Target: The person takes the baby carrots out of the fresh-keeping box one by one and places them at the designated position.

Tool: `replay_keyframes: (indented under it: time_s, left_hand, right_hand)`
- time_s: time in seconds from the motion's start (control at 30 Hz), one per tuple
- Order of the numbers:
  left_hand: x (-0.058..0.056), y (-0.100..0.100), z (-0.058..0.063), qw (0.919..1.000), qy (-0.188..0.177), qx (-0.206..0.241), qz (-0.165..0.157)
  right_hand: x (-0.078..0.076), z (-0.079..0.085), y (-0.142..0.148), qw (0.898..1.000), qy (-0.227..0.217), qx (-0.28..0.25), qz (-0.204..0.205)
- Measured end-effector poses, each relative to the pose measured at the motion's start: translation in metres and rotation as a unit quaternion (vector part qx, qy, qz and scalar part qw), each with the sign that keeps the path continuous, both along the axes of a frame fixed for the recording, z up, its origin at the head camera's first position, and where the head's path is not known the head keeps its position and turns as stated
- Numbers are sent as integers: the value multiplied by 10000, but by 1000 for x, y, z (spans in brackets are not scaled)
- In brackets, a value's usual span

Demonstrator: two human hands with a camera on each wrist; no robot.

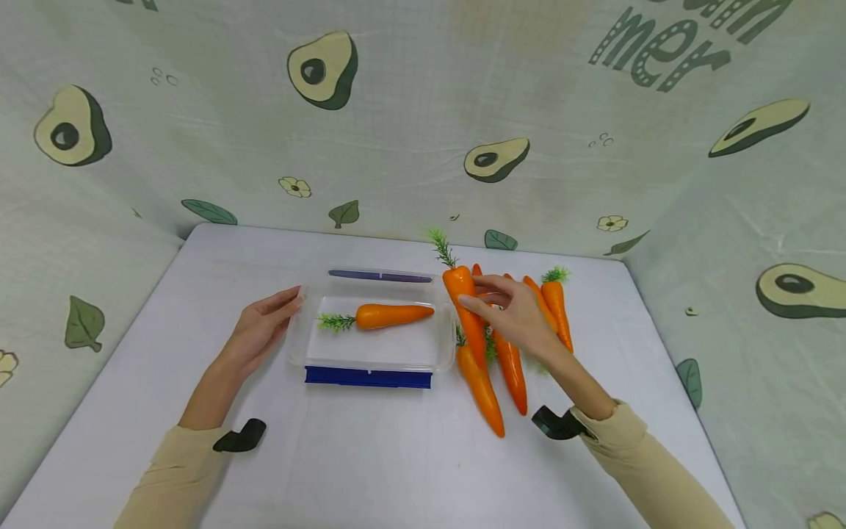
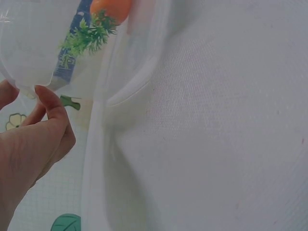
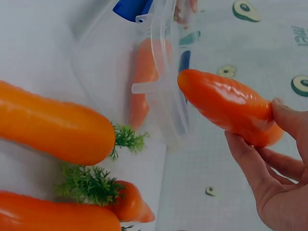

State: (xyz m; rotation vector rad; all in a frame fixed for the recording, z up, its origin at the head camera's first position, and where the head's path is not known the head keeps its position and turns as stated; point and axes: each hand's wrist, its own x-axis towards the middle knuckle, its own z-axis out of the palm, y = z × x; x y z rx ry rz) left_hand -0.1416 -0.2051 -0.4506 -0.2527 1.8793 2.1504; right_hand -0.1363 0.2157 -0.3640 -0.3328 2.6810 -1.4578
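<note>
My left hand [image 1: 259, 334] pinches the left rim of a clear plastic container [image 1: 370, 351] with blue side clips. In the left wrist view, thumb and fingers meet at the container's corner [image 2: 33, 72]. One orange toy carrot [image 1: 394, 315] with a green top lies lengthwise inside, its tip to the right. With thumb and fingers, my right hand [image 1: 518, 312] grips another carrot [image 1: 468, 316], held tilted beside the container's right edge, green top pointing away. The right wrist view shows this held carrot [image 3: 228, 106] tip first, above the loose carrots.
Several loose carrots lie right of the container, among them one in front [image 1: 480, 389], one below the right hand [image 1: 512, 371] and one farther right [image 1: 558, 312]. The white table [image 1: 370, 455] ends at a cloth backdrop [image 1: 410, 147] printed with avocados.
</note>
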Motion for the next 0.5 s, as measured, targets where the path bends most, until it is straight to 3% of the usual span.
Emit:
replay_keyframes:
  time_s: [0.5]
  left_hand:
    - [-1, 1, -2, 10000, 7, -33, -31]
  right_hand:
    - [21, -26, 48, 9966, -23, 385, -735]
